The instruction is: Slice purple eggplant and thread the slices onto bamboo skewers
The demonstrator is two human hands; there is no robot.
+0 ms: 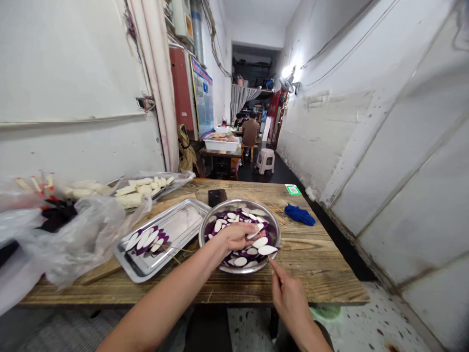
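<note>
While my right hand pinches a skewer at lower centre, its long axis pointing up-left toward the bowl, my left hand closes on a slice inside it. Left of the bowl, the tray holds few skewered slices; most, I judge, remain loose.

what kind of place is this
Probably the back prep area of a small eatery: a metal bowl of sliced eggplant, skewered slices on a steel tray, and people seated at a table down the narrow corridor.
</note>
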